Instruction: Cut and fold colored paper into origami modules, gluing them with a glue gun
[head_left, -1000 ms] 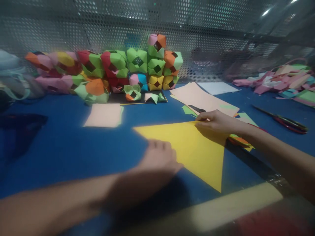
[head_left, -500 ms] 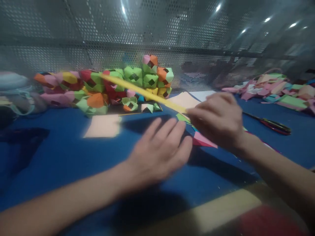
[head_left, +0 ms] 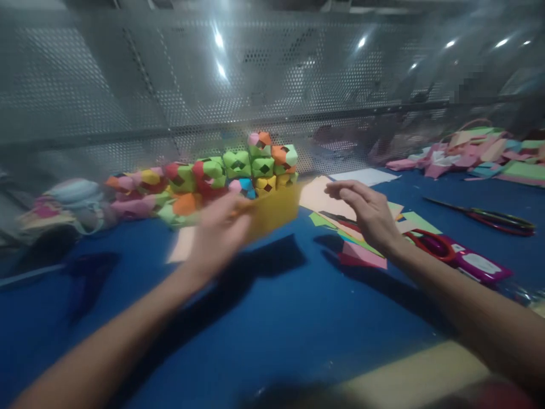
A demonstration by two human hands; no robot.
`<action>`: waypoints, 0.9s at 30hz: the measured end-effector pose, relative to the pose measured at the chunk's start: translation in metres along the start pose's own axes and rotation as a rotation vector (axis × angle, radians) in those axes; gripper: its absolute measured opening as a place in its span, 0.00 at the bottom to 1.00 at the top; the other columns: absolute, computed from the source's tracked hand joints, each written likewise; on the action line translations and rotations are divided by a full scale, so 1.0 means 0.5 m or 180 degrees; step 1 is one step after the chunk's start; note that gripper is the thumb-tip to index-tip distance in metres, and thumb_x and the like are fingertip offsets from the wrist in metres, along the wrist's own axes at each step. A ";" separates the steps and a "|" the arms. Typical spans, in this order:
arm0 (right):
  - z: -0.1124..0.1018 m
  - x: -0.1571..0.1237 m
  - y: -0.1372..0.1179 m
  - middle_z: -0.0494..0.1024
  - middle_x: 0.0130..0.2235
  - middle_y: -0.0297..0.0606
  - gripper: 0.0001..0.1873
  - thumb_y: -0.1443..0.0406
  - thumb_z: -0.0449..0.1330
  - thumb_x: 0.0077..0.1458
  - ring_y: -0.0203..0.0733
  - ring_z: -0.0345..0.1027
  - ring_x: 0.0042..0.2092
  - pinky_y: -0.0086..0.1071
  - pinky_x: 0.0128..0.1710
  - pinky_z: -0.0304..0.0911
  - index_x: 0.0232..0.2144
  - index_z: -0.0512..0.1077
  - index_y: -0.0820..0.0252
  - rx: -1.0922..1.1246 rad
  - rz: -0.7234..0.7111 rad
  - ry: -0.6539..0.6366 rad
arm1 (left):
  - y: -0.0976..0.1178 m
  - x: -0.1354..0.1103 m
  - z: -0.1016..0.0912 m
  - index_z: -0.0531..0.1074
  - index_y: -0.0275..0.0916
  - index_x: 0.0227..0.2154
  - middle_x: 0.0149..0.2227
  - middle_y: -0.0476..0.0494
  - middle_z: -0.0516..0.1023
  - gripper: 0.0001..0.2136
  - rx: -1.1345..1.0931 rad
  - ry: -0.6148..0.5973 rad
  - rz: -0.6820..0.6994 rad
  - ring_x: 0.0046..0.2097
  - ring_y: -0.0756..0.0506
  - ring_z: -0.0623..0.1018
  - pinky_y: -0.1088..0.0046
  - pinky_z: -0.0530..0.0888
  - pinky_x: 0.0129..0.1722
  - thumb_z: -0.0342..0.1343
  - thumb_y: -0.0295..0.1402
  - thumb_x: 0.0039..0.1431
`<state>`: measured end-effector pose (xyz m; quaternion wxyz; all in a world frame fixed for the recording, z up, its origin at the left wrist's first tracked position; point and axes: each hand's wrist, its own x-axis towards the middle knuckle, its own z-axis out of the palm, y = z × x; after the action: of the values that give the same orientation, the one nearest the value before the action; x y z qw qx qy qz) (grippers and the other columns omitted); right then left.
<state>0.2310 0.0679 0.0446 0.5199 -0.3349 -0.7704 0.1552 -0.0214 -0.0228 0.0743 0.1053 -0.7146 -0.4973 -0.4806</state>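
My left hand [head_left: 219, 236] is raised above the blue table [head_left: 276, 318] and grips the folded yellow paper [head_left: 272, 213], which is blurred by motion. My right hand [head_left: 368, 213] hovers just right of the paper with its fingers spread and nothing in them. It sits over a small stack of coloured paper sheets [head_left: 361, 250]. Behind the hands stands a pile of folded coloured paper cubes [head_left: 238, 167].
A perforated metal screen [head_left: 170, 85] closes the back of the table. Red-handled scissors [head_left: 489, 218] lie at the right, a purple-pink tool [head_left: 464, 261] nearer. Paper scraps [head_left: 477, 150] heap at the far right. A pale sheet [head_left: 183, 247] lies under my left hand.
The yellow paper lay flat as a triangle, was lifted by my right hand, and is now held in my left hand. My right hand has let go. The camera tilted upward.
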 end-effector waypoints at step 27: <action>0.068 -0.045 0.051 0.81 0.36 0.43 0.08 0.65 0.55 0.58 0.43 0.72 0.38 0.40 0.37 0.68 0.34 0.75 0.57 0.0235 -0.1740 -0.0969 | -0.095 -0.052 -0.084 0.76 0.38 0.32 0.37 0.38 0.80 0.09 -0.0845 -0.1450 -0.0075 0.40 0.43 0.78 0.63 0.75 0.42 0.59 0.38 0.55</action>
<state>0.2146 0.0750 0.0001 0.4329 -0.0692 -0.8947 0.0860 -0.0855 -0.0419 0.0597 -0.1096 -0.8060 -0.4491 -0.3695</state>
